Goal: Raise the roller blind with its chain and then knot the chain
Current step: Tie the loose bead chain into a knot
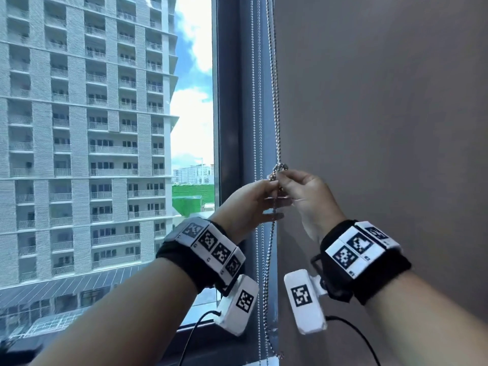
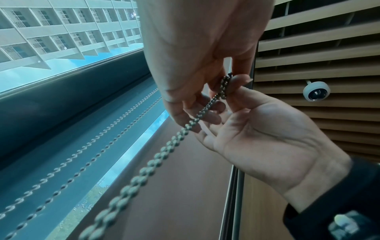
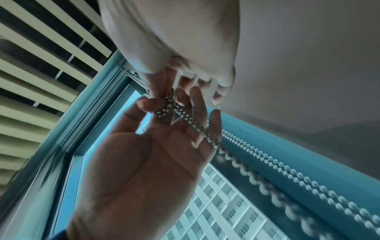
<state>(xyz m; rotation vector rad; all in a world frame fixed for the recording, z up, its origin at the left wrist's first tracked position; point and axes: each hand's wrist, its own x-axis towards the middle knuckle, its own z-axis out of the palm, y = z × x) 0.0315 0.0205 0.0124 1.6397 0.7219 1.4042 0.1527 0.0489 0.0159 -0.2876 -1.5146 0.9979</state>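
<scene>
The left hand (image 1: 248,204) and right hand (image 1: 303,194) both pinch the chain (image 1: 276,114) just below its knot (image 1: 280,167), fingertips touching, other fingers loosely spread.

Left hand (image 1: 248,204), right hand (image 1: 303,194) raised, fingertips meeting, both pinching.

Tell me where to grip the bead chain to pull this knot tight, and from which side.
Grip the doubled bead chain just under the knot, where both strands hang together. Come from the room side, since the window frame sits behind it. Both hands, left and right, already pinch it there, so pulling downward should probably tighten it.
</scene>
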